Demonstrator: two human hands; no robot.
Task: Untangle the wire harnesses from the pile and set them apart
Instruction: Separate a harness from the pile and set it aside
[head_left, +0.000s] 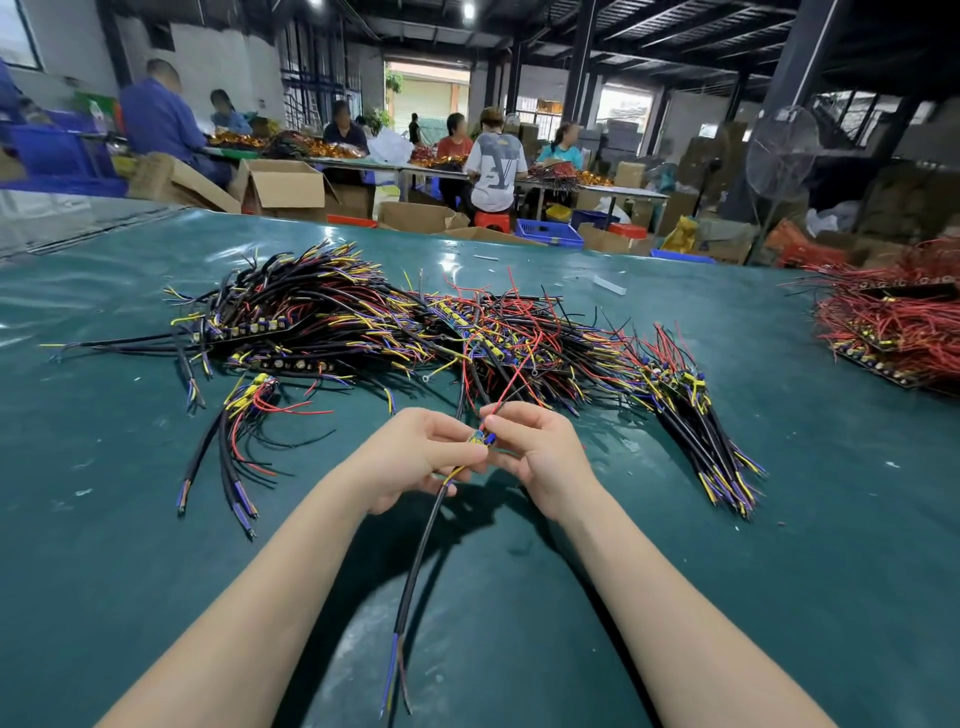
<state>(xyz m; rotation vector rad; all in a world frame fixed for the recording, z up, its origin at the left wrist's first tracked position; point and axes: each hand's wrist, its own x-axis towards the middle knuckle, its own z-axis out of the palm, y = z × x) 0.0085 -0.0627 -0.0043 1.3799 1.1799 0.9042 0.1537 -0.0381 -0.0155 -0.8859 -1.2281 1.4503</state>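
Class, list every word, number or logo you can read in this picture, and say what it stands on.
"LV": large overlapping letters, probably, on the back of a seated person's white T-shirt.
Markings on the circuit strips in the wire pile: too small to read.
Print on the cardboard boxes: none legible.

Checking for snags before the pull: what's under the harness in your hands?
Only the green table cover and shadow show under the held harness, pinched by the left hand and right hand. Where its red wires enter the pile, overlapping wires hide any crossings.

2 bare forearms (249, 613), slim wrists, bare left hand (415, 457) & right hand (548, 460).
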